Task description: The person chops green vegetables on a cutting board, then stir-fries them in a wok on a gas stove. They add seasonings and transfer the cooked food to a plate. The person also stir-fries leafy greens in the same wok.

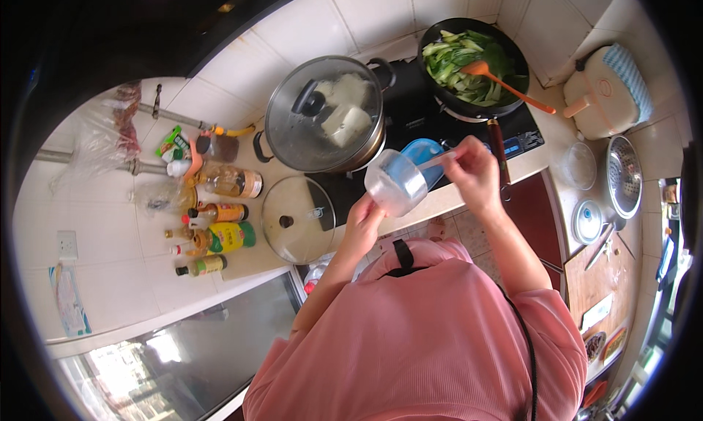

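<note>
A clear plastic container (pixel 390 193) is held tilted in my left hand (pixel 367 223), above the counter's front edge. My right hand (pixel 475 176) pinches the handle of a small spoon (pixel 436 161), whose other end reaches over the container's mouth. What the container holds is hard to make out. Just behind it lies a blue plastic lid or dish (pixel 423 146) at the cooktop's front. The wooden-handled frying pan (pixel 520 72) stands beyond my right hand, with chopped leafy greens (pixel 458 64) and an orange spatula (pixel 519 93) in it.
Left of the pan stands a steaming pot under a glass lid (pixel 291 124). Another glass lid (pixel 299 231) lies nearer me, beside several sauce bottles (pixel 225 237). At right are a rice cooker (pixel 604 99), a steel colander (pixel 624 173) and a cutting board (pixel 609 283) with a knife.
</note>
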Action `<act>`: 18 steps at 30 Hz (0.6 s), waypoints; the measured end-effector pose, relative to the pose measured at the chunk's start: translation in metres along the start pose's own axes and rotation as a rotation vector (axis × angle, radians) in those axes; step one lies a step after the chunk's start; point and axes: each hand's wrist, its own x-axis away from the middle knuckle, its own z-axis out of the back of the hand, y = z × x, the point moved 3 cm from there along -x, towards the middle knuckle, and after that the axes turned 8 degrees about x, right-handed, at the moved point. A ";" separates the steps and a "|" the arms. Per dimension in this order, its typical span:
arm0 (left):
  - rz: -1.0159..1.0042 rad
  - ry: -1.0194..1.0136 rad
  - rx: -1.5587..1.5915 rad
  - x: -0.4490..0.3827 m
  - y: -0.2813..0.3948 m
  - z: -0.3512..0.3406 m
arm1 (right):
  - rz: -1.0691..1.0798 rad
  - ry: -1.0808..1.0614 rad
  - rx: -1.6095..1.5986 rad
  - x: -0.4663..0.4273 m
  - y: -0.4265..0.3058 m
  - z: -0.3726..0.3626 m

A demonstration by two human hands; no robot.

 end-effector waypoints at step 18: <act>0.025 -0.113 0.360 -0.007 0.001 -0.015 | -0.059 0.011 -0.217 -0.004 -0.006 0.025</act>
